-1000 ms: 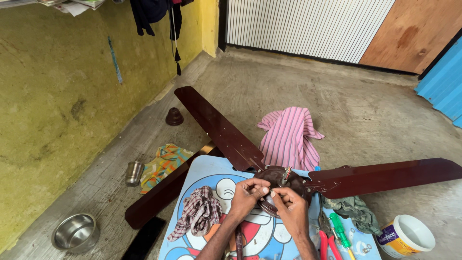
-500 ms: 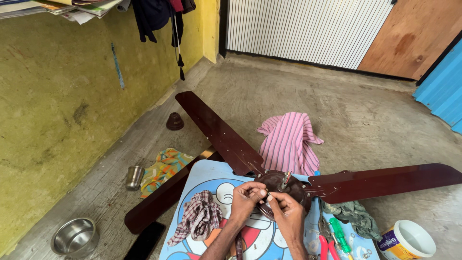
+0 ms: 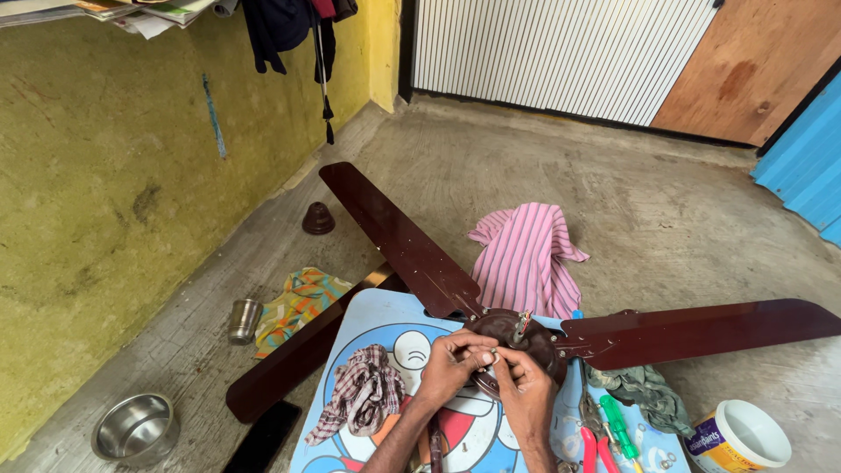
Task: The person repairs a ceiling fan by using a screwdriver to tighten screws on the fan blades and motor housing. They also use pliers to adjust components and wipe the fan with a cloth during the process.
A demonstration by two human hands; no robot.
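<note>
**Both hands pinched together at the fan hub**

A bare concrete floor [image 3: 613,193] beside a yellow wall carries a cartoon-printed board [image 3: 394,328], which lifts the brown ceiling fan [image 3: 526,337] to a workable height with its blades spread flat. Your left hand [image 3: 451,363] and right hand [image 3: 524,385] meet at the hub's near edge, fingertips closed on a small part too tiny to identify. Screwdrivers [image 3: 618,425], a checked rag [image 3: 363,394] and a paint tub [image 3: 736,438] lie near, within reach.
</note>
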